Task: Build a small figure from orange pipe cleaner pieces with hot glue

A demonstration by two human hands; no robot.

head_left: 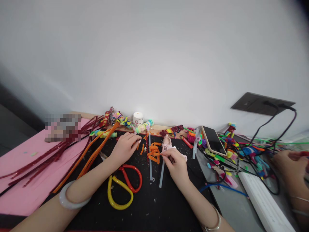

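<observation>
My left hand (126,147) is above the black mat (96,211), its thumb and fingers pinched together; whatever they hold is too small to make out. My right hand (177,164) pinches at the right edge of a small pile of short orange fuzzy pieces (154,151), and what lies between its fingertips is unclear. Just behind that hand lies a pale pink tool (166,141), partly hidden, that looks like a glue gun. Two translucent glue sticks (151,164) lie near the pile. Scissors with a red and a yellow handle (120,199) rest below my left forearm.
Long orange pipe cleaners (96,154) and dark red ones (45,153) lie at left, partly over a pink sheet (21,180). A white cup (138,119) stands by the wall. At right are a phone (213,140), cables, a white power strip (263,199) and another person's hand (291,167).
</observation>
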